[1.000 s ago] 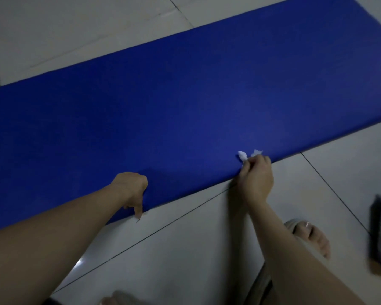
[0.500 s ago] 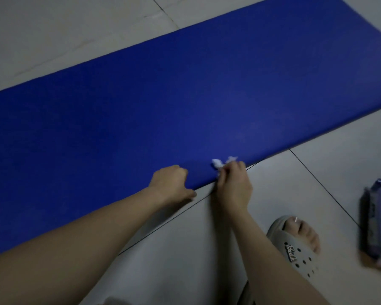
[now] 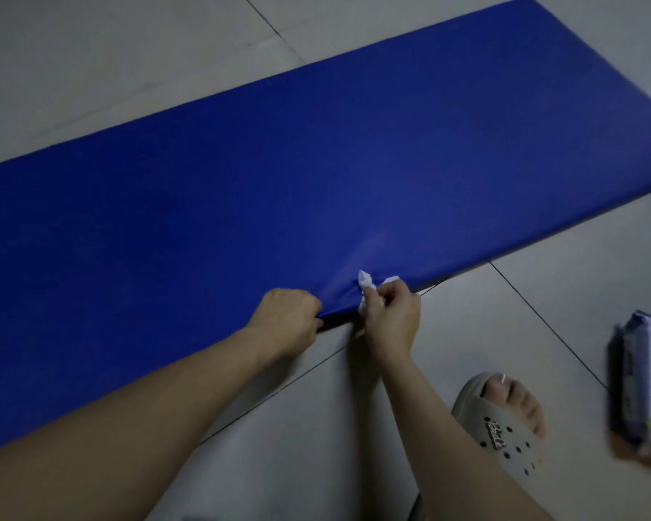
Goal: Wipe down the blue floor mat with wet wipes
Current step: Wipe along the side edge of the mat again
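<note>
The blue floor mat [image 3: 316, 174] lies across the tiled floor from lower left to upper right. My left hand [image 3: 288, 317] grips the mat's near edge and lifts it slightly, so the mat wrinkles there. Close beside it to the right, my right hand [image 3: 391, 314] is closed on a crumpled white wet wipe [image 3: 367, 285] and holds it against that same near edge. Most of the wipe is hidden inside my fingers.
A pack of wet wipes [image 3: 643, 385] lies on the tiles at the right edge. My foot in a grey clog sandal [image 3: 504, 426] stands on the floor in front of the mat. Pale floor tiles [image 3: 110, 62] surround the mat.
My left hand slid right along the mat's near edge until it sits beside my right hand, and it now pinches the edge up. The camera view shifted, bringing the mat's far right end into sight.
</note>
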A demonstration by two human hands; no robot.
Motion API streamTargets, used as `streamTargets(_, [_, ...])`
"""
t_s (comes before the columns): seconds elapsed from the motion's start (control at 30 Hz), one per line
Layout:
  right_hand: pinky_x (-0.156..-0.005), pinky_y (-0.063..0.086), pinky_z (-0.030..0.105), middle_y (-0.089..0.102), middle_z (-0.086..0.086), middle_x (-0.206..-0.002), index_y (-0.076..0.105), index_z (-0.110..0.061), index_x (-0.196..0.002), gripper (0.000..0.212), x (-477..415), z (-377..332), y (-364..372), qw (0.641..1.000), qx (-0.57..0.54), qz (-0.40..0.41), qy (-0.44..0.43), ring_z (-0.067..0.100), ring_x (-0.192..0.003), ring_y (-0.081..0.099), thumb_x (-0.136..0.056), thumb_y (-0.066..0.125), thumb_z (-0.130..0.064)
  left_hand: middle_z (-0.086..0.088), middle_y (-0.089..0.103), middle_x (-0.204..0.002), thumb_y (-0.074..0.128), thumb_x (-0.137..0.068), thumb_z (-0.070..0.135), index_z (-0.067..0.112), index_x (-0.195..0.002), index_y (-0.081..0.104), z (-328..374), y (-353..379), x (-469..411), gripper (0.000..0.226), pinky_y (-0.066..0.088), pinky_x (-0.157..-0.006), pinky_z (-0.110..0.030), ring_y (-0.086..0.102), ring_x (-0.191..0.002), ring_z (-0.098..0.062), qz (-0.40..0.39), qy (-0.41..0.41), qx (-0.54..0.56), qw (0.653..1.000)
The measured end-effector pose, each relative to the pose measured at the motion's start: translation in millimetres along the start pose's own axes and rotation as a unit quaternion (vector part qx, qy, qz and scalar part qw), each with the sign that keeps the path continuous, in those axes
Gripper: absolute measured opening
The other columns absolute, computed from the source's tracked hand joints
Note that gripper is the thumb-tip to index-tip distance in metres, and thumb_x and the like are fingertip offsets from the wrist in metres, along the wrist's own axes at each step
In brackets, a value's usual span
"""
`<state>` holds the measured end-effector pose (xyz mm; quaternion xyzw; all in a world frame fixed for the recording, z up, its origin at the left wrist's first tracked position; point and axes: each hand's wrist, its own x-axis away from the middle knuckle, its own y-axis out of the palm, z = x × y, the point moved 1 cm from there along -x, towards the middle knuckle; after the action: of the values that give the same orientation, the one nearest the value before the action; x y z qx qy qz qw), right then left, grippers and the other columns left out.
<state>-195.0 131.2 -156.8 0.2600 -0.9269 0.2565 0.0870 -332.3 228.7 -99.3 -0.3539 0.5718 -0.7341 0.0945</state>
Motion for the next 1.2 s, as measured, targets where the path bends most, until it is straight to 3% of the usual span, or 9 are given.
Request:
streamTargets(0.2, [-0.072,0.04,0.026,0.045,0.0,-0.104,0.052,-0.022,-0.088,0.028,74.0,-12.5,52.2,0.985,0.116,-0.118,-0.041,0.013,-0.076,0.056,-0.094,0.064,-0.048,0.001,0.056,-0.079,0.05,-0.098,0.034,0.02,-0.077,0.054,-69.0,11.4,63.2,0.025,0.048,-0.07,-0.036,0.057,-0.076,-0.022,-0.088,-0.095,-0.016,0.991])
streamTargets(0.37, [-0.067,0.049,0.035,0.044,0.003,-0.109,0.051,-0.024,-0.112,0.032,137.6,-4.2,94.0,0.933,0.271,-0.196,-0.131,0.023,-0.077,0.058,-0.097,0.056,-0.052,0.004,0.052,-0.082,0.048,-0.098,0.028,0.023,-0.088,0.051,-110.7,30.6,114.8,0.012,0.041,-0.067,-0.032,0.053,-0.076,-0.018,-0.181,-0.162,-0.09,0.966])
streamTargets(0.47, [-0.056,0.045,0.033,0.056,0.004,-0.098,0.059,-0.02,-0.102,0.024,152.2,5.1,105.8,0.896,0.319,-0.188,-0.246,0.023,-0.066,0.058,-0.089,0.07,-0.037,0.006,0.047,-0.079,0.051,-0.095,0.026,0.024,-0.087,0.049,-119.4,39.0,123.4,0.008,0.04,-0.067,-0.03,0.051,-0.076,-0.016,-0.192,-0.178,-0.101,0.96])
streamTargets(0.63, [-0.052,0.04,0.03,0.059,0.001,-0.075,0.062,-0.017,-0.08,0.023,145.4,1.1,103.9,0.86,0.329,-0.198,-0.336,0.02,-0.058,0.055,-0.071,0.083,-0.017,0.0,0.045,-0.102,0.067,-0.089,0.047,0.022,-0.096,0.04,-116.6,46.4,105.2,0.037,0.041,-0.072,-0.033,0.046,-0.085,-0.019,-0.151,-0.201,0.089,0.964])
streamTargets(0.8, [-0.066,0.038,0.032,0.059,0.001,-0.086,0.047,-0.022,-0.083,0.021,115.4,1.6,70.2,0.901,0.314,-0.135,-0.267,0.018,-0.066,0.046,-0.087,0.068,-0.02,-0.004,0.042,-0.114,0.063,-0.093,0.044,0.022,-0.103,0.036,-123.2,43.2,92.2,0.035,0.039,-0.078,-0.033,0.046,-0.092,-0.023,-0.237,-0.188,0.131,0.944])
streamTargets(0.93, [-0.06,0.036,0.032,0.054,0.0,-0.08,0.043,-0.02,-0.083,0.023,78.5,15.1,46.0,0.937,0.26,-0.042,-0.227,0.022,-0.063,0.05,-0.093,0.063,-0.018,-0.002,0.04,-0.111,0.061,-0.094,0.048,0.023,-0.104,0.034,-128.2,41.1,90.8,0.038,0.037,-0.078,-0.033,0.045,-0.092,-0.022,-0.242,-0.166,0.112,0.949])
streamTargets(1.03, [-0.06,0.041,0.031,0.052,-0.004,-0.082,0.046,-0.021,-0.085,0.018,100.3,13.3,65.5,0.952,0.207,-0.067,-0.215,0.017,-0.068,0.052,-0.097,0.06,-0.022,-0.004,0.042,-0.115,0.061,-0.094,0.05,0.023,-0.106,0.035,-129.0,39.6,91.6,0.039,0.036,-0.078,-0.033,0.044,-0.092,-0.023,-0.244,-0.158,0.101,0.951])
streamTargets(1.1, [-0.058,0.037,0.028,0.054,-0.002,-0.081,0.049,-0.023,-0.086,0.02,131.7,8.7,92.1,0.941,0.192,-0.107,-0.256,0.017,-0.066,0.052,-0.093,0.066,-0.016,-0.006,0.044,-0.121,0.061,-0.095,0.05,0.022,-0.111,0.038,-128.9,39.3,91.1,0.04,0.037,-0.079,-0.034,0.045,-0.093,-0.023,-0.248,-0.164,0.096,0.95])
streamTargets(1.2, [-0.047,0.04,0.03,0.055,-0.001,-0.071,0.057,-0.019,-0.077,0.024,171.4,7.4,128.1,0.882,0.245,-0.177,-0.362,0.016,-0.054,0.051,-0.076,0.078,-0.007,-0.01,0.047,-0.129,0.055,-0.098,0.051,0.02,-0.116,0.042,-127.4,40.7,87.3,0.038,0.039,-0.079,-0.036,0.047,-0.092,-0.023,-0.255,-0.175,0.096,0.946])
